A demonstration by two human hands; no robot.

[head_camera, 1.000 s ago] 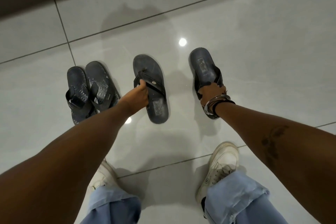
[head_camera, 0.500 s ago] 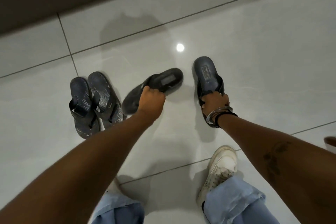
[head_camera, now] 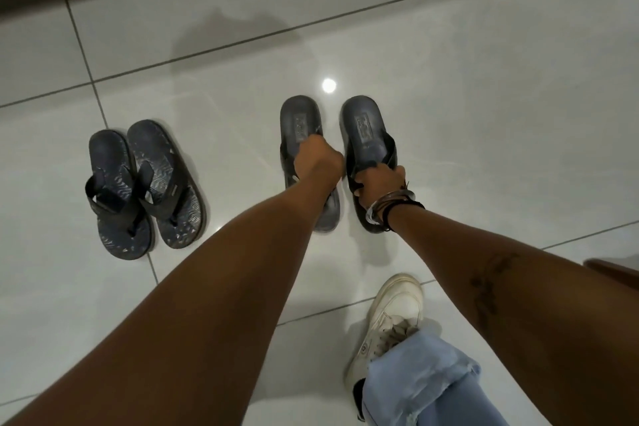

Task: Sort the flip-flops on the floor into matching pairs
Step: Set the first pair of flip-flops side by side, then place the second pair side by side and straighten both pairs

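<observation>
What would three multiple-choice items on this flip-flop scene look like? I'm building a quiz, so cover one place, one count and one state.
1. Where does the patterned pair lie?
A. left of the plain pair
B. right of it
C. on top of it

2. How many flip-flops are on the floor?
A. two
B. four
C. six

3. What is the left hand doing?
A. resting open
B. gripping the strap of a plain flip-flop
C. touching the sneaker

Answers: 1 A, it sits at the left. 2 B, two patterned, two plain. 3 B, fingers closed on the strap.
</observation>
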